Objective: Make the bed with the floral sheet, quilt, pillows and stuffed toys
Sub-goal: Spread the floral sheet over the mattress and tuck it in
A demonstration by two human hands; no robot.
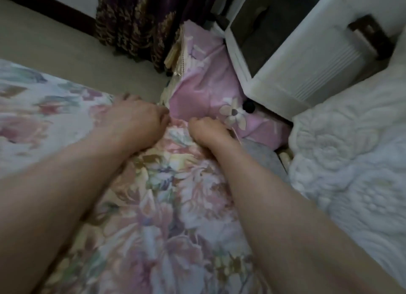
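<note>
Both hands are down at the far corner of the floral sheet (pixel 164 205). The left hand (pixel 136 115) is curled over the sheet's edge and bunches the cloth under its knuckles. The right hand (pixel 208 129), just beside it, has its fingers hooked down into the same fold. To my eye this is the tucking of the corner. It would go best if both hands drew the cloth taut away from the body and then pushed it down flat, so no ridge runs back along the forearms.

Just beyond the knuckles leans a pink pillow (pixel 204 89), touching the sheet. Past it stands a white nightstand (pixel 285 74), and well to the right of the right hand lies the white quilt (pixel 351 162), still heaped to one side.

By count there are two hands, one sheet, one pillow in sight and one quilt. I can make out no stuffed toy (the small black knob (pixel 248 106) beside the pillow is too blurred to name).
</note>
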